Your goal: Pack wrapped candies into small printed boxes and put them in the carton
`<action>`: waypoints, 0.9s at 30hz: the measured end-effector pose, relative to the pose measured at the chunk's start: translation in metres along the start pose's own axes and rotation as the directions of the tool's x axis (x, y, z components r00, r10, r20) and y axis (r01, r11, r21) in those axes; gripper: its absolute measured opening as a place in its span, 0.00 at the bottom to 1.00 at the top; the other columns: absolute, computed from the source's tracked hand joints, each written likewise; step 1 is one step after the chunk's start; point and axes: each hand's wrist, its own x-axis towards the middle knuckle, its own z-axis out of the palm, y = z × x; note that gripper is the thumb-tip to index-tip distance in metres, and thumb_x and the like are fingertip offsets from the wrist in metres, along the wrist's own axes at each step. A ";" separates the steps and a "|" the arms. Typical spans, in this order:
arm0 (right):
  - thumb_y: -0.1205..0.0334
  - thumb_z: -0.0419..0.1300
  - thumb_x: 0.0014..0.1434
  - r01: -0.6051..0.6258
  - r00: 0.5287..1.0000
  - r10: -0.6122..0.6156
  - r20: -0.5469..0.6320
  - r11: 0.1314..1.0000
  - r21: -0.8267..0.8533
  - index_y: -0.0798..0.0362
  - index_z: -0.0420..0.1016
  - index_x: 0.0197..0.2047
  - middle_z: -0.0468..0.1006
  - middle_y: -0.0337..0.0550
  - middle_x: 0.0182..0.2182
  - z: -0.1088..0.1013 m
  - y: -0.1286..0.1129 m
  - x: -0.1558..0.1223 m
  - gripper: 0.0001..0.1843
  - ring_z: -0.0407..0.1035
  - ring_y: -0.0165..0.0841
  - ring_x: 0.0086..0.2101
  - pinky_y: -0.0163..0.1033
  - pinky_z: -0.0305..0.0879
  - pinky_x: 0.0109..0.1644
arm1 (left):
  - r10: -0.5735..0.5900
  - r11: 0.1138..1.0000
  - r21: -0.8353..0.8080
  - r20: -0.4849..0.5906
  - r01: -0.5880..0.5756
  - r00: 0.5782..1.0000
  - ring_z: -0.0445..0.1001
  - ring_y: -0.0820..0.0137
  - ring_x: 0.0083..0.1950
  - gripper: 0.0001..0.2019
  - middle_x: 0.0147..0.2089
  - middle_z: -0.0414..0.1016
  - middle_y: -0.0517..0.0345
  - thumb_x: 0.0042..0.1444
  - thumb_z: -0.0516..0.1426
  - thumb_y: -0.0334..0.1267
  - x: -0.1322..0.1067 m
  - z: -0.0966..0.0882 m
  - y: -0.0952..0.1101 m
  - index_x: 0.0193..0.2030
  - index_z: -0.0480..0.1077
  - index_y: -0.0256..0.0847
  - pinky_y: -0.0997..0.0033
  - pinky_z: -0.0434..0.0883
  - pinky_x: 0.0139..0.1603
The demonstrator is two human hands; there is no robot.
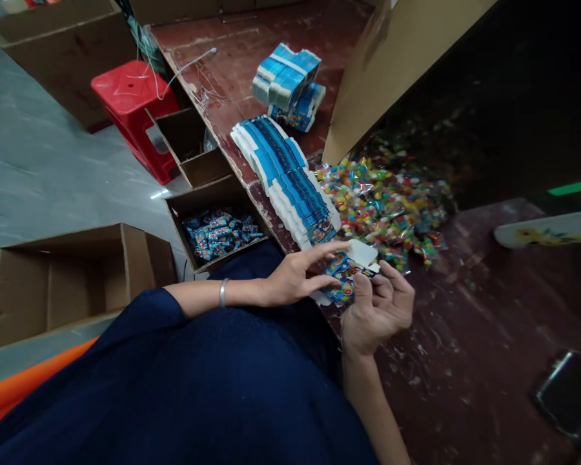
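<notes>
left hand (295, 278) and right hand (377, 309) holding small printed carton (347, 268), candy heap (387, 200) and blue flats (285, 174) just beyond

Red stool (130, 97), open cardboard box (72, 284) – well apart on the floor (39, 168)

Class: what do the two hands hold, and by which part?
A small printed carton, white flap open. The left hand pinches its left edge; the right hand grips its lower right end.
</notes>
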 end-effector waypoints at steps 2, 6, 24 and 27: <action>0.49 0.73 0.57 0.063 0.998 -0.064 0.000 0.998 -0.027 0.54 0.80 0.49 0.81 0.46 0.38 0.001 0.001 0.000 0.23 0.78 0.37 0.34 0.42 0.76 0.38 | 0.036 0.998 0.052 0.087 -0.040 0.996 0.78 0.59 0.57 0.28 0.62 0.77 0.46 0.59 0.67 0.39 0.001 -0.005 0.005 0.66 0.71 0.43 0.60 0.75 0.60; 0.51 0.68 0.63 0.161 0.983 -0.153 0.098 0.984 -0.081 0.51 0.81 0.42 0.80 0.44 0.35 -0.003 0.001 0.002 0.12 0.77 0.37 0.34 0.44 0.75 0.39 | -0.078 0.996 -0.029 0.240 0.088 0.968 0.79 0.61 0.50 0.22 0.53 0.80 0.47 0.61 0.64 0.36 0.004 -0.015 0.015 0.62 0.72 0.40 0.61 0.76 0.54; 0.48 0.73 0.57 -0.218 0.843 0.135 0.521 0.971 0.101 0.50 0.78 0.36 0.82 0.40 0.34 -0.012 -0.023 0.038 0.15 0.77 0.35 0.35 0.41 0.77 0.42 | -0.234 0.970 0.109 0.173 0.218 0.957 0.77 0.70 0.42 0.21 0.47 0.74 0.55 0.55 0.67 0.35 0.013 -0.022 0.044 0.53 0.66 0.42 0.71 0.77 0.44; 0.48 0.73 0.55 -0.255 0.807 0.191 0.559 0.966 0.039 0.51 0.80 0.32 0.81 0.39 0.29 -0.015 -0.020 0.048 0.16 0.74 0.33 0.30 0.40 0.74 0.37 | -0.243 0.963 0.174 0.222 0.207 0.944 0.77 0.69 0.43 0.23 0.48 0.75 0.53 0.57 0.66 0.34 0.012 -0.025 0.046 0.58 0.67 0.42 0.69 0.77 0.46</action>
